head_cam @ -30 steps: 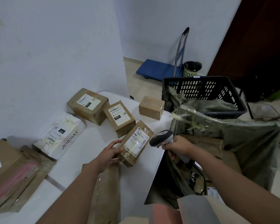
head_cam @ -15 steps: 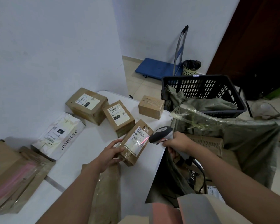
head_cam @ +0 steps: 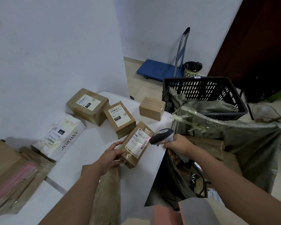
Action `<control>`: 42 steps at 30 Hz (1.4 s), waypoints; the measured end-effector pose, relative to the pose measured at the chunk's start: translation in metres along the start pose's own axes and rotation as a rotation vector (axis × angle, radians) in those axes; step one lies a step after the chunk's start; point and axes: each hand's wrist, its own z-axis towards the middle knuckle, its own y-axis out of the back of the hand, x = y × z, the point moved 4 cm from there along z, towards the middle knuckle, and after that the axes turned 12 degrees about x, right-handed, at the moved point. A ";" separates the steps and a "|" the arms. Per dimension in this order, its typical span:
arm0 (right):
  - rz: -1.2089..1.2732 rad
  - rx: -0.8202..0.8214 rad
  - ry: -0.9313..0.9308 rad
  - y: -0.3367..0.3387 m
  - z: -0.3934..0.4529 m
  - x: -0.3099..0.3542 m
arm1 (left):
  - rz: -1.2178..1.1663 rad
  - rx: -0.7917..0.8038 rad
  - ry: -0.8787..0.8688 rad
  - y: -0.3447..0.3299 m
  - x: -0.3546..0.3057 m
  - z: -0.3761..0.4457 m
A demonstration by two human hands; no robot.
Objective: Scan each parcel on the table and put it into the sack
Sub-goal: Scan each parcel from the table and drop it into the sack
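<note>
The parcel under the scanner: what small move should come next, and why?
Probably lift the parcel to the right into the open sack. The scanner in the right hand already throws red light on its label, the left hand grips its near end, and the sack stands just past the table edge.

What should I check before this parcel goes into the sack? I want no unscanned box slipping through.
1. Scanner aimed at the held parcel: ok, red light falls on its label.
2. Scan registered: cannot tell, no readout shows.
3. Left hand grips the parcel: ok, fingers curl round its near end.
4. Right hand free to help: not ok, it holds the scanner.
5. Sack mouth open: ok, gaping beside the table, boxes already inside.
6. Path to the sack: ok, nothing lies between.
</note>
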 end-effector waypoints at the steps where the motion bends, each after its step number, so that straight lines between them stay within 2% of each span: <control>1: 0.013 -0.017 0.001 0.001 -0.001 -0.002 | 0.000 0.000 -0.004 0.000 0.001 0.000; 8: 0.208 -0.314 -0.098 0.035 -0.005 -0.055 | 0.011 0.104 -0.028 -0.025 0.002 -0.001; 11: 0.305 -0.407 -0.108 0.054 -0.016 -0.083 | 0.082 0.180 0.029 -0.051 0.002 -0.002; 15: 0.313 -0.472 -0.167 0.075 -0.033 -0.119 | 0.177 0.256 0.126 -0.096 0.005 0.008; 19: 0.381 -0.475 -0.211 0.096 -0.049 -0.161 | 0.318 0.328 0.218 -0.156 0.019 0.029; 24: 0.378 -0.455 -0.272 0.119 -0.068 -0.208 | 0.456 0.257 0.351 -0.227 0.050 0.064; 28: 0.353 -0.406 -0.323 0.132 -0.071 -0.243 | 0.667 0.200 0.471 -0.260 0.082 0.100; 32: 0.350 -0.334 -0.311 0.140 -0.069 -0.274 | 0.518 0.213 0.609 -0.297 0.113 0.121; 35: 0.328 -0.289 -0.303 0.143 -0.070 -0.290 | 0.428 0.168 0.611 -0.322 0.129 0.134; 42: 0.314 -0.236 -0.290 0.148 -0.069 -0.327 | 0.453 0.076 0.741 -0.307 0.226 0.169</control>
